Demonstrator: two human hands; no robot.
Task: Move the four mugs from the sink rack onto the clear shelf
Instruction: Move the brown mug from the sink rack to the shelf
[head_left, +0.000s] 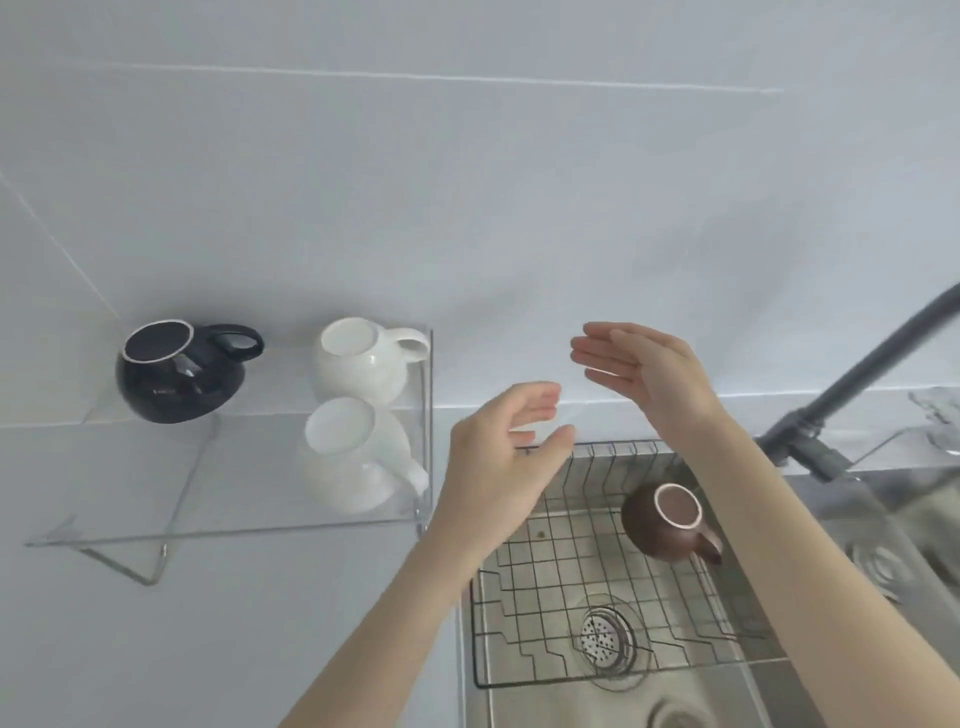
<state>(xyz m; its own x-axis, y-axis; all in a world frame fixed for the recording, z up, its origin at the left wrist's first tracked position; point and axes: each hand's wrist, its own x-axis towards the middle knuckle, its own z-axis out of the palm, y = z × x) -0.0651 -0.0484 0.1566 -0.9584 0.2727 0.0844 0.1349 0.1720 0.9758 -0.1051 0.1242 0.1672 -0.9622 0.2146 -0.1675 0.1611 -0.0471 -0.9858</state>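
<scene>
Three mugs stand upside down on the clear shelf: a black mug at the back left, a white mug at the back right, and a second white mug in front of it. A brown mug sits upside down on the black wire sink rack, near its back right. My left hand hovers open between the shelf's right end and the rack, holding nothing. My right hand is open above the rack's back edge, fingers pointing left, also empty.
A dark grey faucet slants up at the right, above the steel sink with its round drain strainer under the rack. A clear glass object sits at the far right. The white tiled wall is behind.
</scene>
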